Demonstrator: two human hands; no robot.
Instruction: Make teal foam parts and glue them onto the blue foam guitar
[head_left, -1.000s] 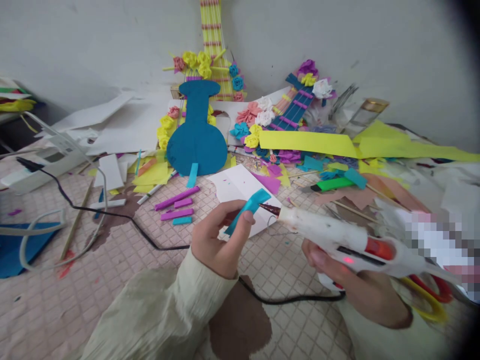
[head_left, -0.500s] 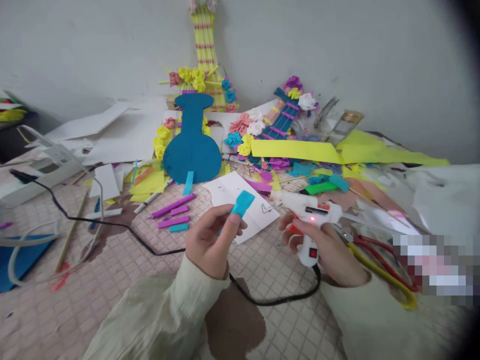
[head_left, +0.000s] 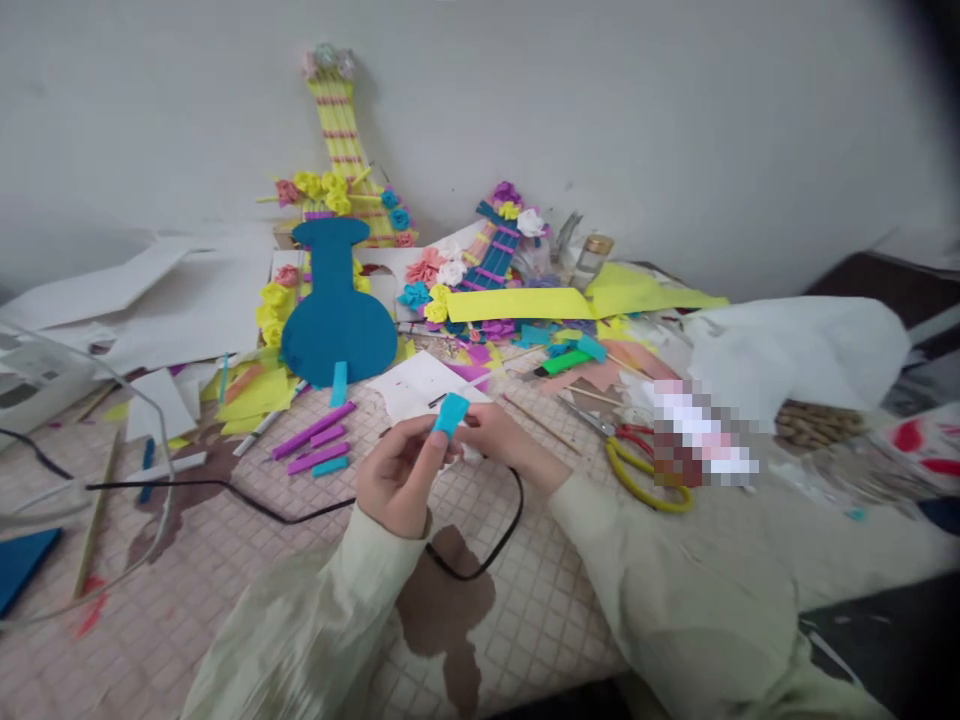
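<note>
A small bright cyan strip (head_left: 452, 412) is pinched between the thumb and fingers of my left hand (head_left: 397, 478), above the table. My right hand (head_left: 504, 440) is closed right beside it, its fingertips close to the strip's right edge. The glue gun in my right hand is almost wholly hidden by both hands; a bit of white shows between them, a pale stick (head_left: 501, 373) juts out behind, and its black cable (head_left: 517, 505) loops below. Under and beyond my hands lies a white sheet (head_left: 418, 383).
A dark blue guitar-shaped cutout (head_left: 337, 325) stands behind, with a cyan tab at its base. Purple strips (head_left: 311, 432) lie left of my hands. Yellow-handled scissors (head_left: 641, 480) lie right, near a green marker (head_left: 566, 362). Flower-decorated guitars (head_left: 491, 250) and yellow paper (head_left: 517, 304) are at the back.
My right hand has come left with the glue gun, from well apart to right beside the cyan strip. The view has shifted rightward, and more of the table's right side shows.
</note>
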